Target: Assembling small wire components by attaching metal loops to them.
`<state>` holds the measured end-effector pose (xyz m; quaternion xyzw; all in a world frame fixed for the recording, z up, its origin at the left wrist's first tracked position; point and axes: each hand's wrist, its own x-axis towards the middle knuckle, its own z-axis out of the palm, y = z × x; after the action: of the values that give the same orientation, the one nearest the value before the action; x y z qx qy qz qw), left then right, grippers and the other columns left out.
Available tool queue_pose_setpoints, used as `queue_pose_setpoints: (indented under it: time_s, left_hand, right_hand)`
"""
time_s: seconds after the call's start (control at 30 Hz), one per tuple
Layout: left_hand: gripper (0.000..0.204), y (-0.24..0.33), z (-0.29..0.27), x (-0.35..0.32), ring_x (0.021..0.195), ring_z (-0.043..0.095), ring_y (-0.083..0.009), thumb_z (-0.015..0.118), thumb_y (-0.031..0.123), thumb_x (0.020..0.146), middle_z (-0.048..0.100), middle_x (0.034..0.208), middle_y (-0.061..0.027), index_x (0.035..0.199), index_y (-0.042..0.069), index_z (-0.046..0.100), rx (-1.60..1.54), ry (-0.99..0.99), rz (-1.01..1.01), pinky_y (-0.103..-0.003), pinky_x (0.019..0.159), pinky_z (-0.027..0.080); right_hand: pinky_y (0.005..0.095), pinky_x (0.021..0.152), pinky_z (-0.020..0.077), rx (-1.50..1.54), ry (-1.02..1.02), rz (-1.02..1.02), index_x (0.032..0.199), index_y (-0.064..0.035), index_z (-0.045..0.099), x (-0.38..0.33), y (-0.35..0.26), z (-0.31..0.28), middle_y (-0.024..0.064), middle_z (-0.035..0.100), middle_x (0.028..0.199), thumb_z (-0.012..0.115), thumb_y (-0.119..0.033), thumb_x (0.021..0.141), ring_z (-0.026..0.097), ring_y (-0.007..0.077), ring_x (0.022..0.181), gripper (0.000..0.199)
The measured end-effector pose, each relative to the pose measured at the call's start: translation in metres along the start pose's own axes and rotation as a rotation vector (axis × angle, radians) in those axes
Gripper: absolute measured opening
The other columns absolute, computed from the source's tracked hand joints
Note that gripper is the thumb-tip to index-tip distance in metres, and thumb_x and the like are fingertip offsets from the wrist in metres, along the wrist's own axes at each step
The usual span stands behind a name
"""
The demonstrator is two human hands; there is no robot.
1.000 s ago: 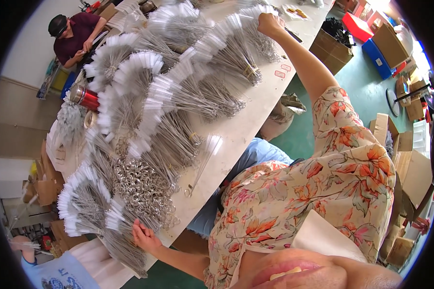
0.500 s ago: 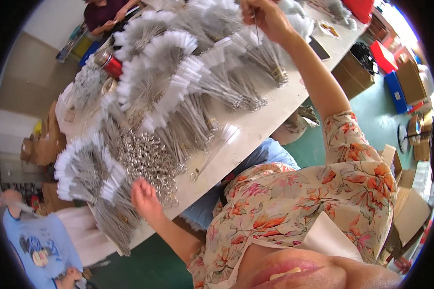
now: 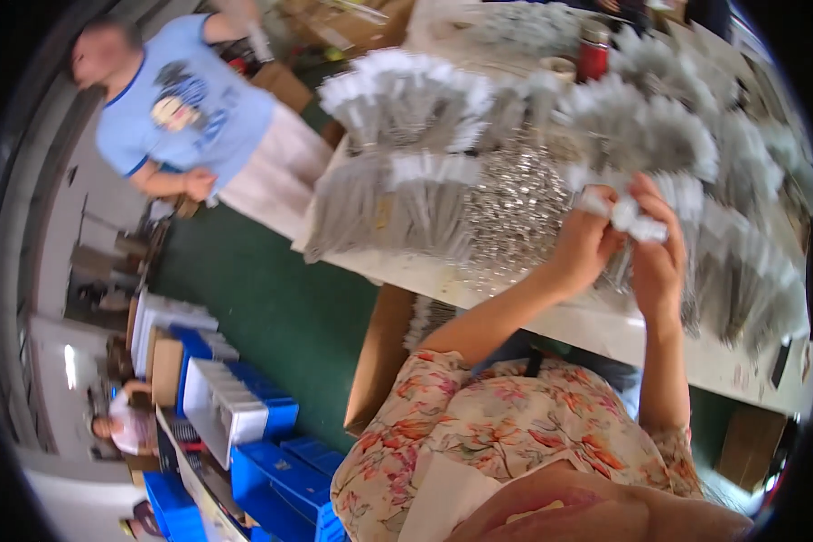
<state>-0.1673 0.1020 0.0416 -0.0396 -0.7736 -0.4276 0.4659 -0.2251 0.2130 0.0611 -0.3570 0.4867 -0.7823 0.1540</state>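
Observation:
My left hand (image 3: 585, 246) and my right hand (image 3: 657, 257) meet above the near side of the table. Their fingers are closed around a few white-ended wire pieces (image 3: 625, 215); the white ends poke out between the hands, and blur hides their detail. Beneath and beside them lie bundles of thin grey wire stems with white, brush-like tops (image 3: 741, 248). Left of my left hand is a heap of small shiny metal pieces (image 3: 515, 212). More white-topped bundles (image 3: 406, 95) stand fanned out at the table's left end.
Behind the bundles on the table (image 3: 375, 266) stand a red flask (image 3: 593, 56) and a tape roll (image 3: 558, 69). A person in a light blue shirt (image 3: 212, 99) is at the table's left end. Blue crates (image 3: 285, 479) and an open cardboard box (image 3: 379, 361) are at floor level.
The view has swung left. My right hand, earlier raised far out with a thin wire stem, has come in beside my left hand. My left hand has moved right, away from the metal heap's near edge.

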Motion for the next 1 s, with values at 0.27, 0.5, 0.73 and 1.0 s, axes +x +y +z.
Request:
queue_pose_setpoints:
  time_s: [0.27,0.5,0.73,1.0]
  left_hand:
    - [0.028,-0.004,0.001,-0.036,0.090,0.057,-0.0247,0.069,-0.001,0.069,0.050,0.104,-0.0111,0.093,0.003,0.054,-0.032,-0.055,0.358,-0.032,0.073,0.050]
    - [0.028,0.014,-0.001,-0.040,0.093,0.055,-0.0269,0.068,0.003,0.073,0.049,0.107,-0.0114,0.099,0.004,0.059,-0.064,-0.288,0.288,-0.036,0.081,0.045]
    - [0.098,0.014,-0.042,-0.003,0.123,0.033,-0.0292,0.073,0.042,0.069,0.017,0.139,-0.0145,0.138,0.004,0.015,-0.247,-0.336,-0.039,-0.041,0.101,0.032]
    - [0.050,0.011,-0.050,-0.031,0.101,0.051,-0.0236,0.072,0.029,0.072,0.051,0.110,-0.0093,0.113,0.007,0.052,-0.236,-0.587,0.046,-0.036,0.085,0.041]
  right_hand:
    - [0.0273,0.085,0.0454,0.445,0.083,0.473,0.107,0.0001,0.055,-0.023,0.036,-0.012,0.0064,0.061,0.093,0.043,-0.023,0.094,0.057,0.0131,0.088,0.029]
    - [0.0203,0.062,0.0421,0.640,0.036,0.462,0.105,-0.0043,0.050,-0.013,0.008,-0.031,-0.0045,0.046,0.071,0.043,-0.019,0.094,0.042,0.0039,0.060,0.020]
    - [0.0210,0.050,0.0331,-0.453,-0.290,0.295,0.080,-0.0006,0.055,-0.035,-0.003,-0.009,-0.0012,0.049,0.063,0.050,-0.010,0.086,0.041,0.0046,0.057,0.012]
    - [0.0206,0.051,0.0339,-0.187,-0.399,0.540,0.079,-0.0015,0.054,-0.052,-0.021,-0.022,-0.0015,0.050,0.064,0.051,-0.014,0.090,0.043,0.0054,0.058,0.017]
